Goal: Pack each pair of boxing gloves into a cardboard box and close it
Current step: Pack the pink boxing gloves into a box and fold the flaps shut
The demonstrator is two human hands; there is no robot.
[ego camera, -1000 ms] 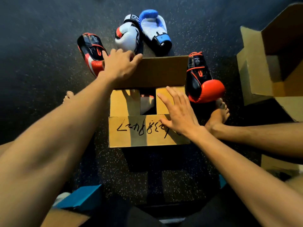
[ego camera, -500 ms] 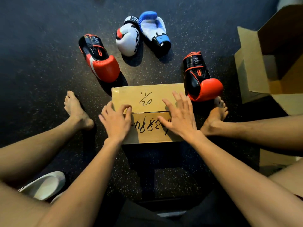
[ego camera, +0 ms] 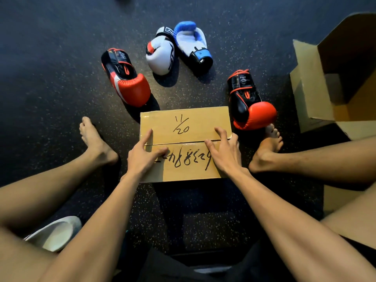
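A cardboard box [ego camera: 195, 123] with handwriting on its flaps sits on the floor between my feet, both top flaps folded flat. My left hand [ego camera: 143, 157] presses on the near flap at its left side, fingers spread across the seam. My right hand [ego camera: 224, 153] rests flat at the right end of the seam. Beyond the box lie a red-and-black glove [ego camera: 127, 82] on the left, a matching red-and-black glove [ego camera: 248, 104] on the right, a white glove [ego camera: 160, 53] and a blue-and-white glove [ego camera: 193, 45].
A second cardboard box [ego camera: 317, 82] lies open on its side at the right. My bare feet [ego camera: 92, 139] flank the closed box, the right foot [ego camera: 266, 147] touching the red glove. A white slipper [ego camera: 55, 234] lies at lower left. The floor is dark speckled rubber.
The far flap was folded down over the box a second ago. My left hand came back from the far flap to the seam. My right hand slid right along the seam.
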